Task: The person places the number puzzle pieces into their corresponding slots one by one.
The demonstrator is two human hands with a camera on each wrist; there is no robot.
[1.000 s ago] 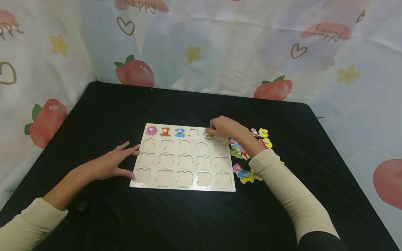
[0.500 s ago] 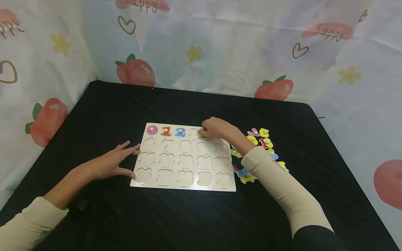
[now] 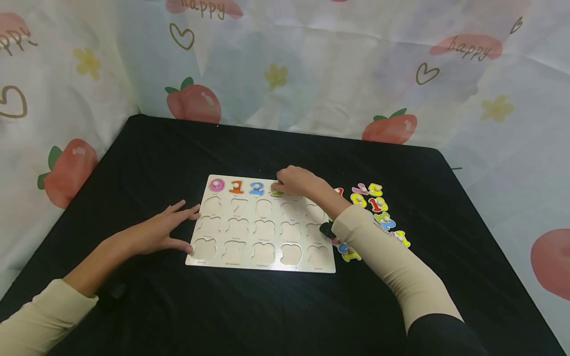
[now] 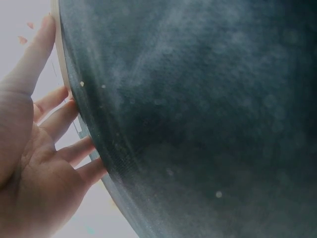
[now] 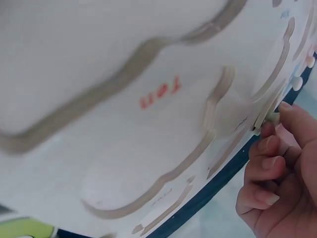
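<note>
A pale wooden number puzzle board [image 3: 249,228] lies on the black cloth. In its top row sit a pink 0 [image 3: 216,185], an orange 1 [image 3: 236,187] and a blue 2 [image 3: 257,188]. My right hand [image 3: 298,180] pinches the knob of a green number piece [image 3: 276,194] at the hollow right of the 2; the fingers hide most of its shape. In the right wrist view, thumb and forefinger meet on a pale knob [image 5: 272,118]. My left hand [image 3: 156,230] has its fingers spread, touching the board's left edge, thumb at the lower left corner.
Several loose coloured number pieces [image 3: 378,204] lie on the black tablecloth [image 3: 249,311] right of the board, partly hidden under my right forearm. A printed curtain [image 3: 311,89] stands behind the table and along its sides.
My right hand has moved left along the top row with the green piece, from near the fifth hollow to the fourth. The left hand has stayed at the board's edge.
</note>
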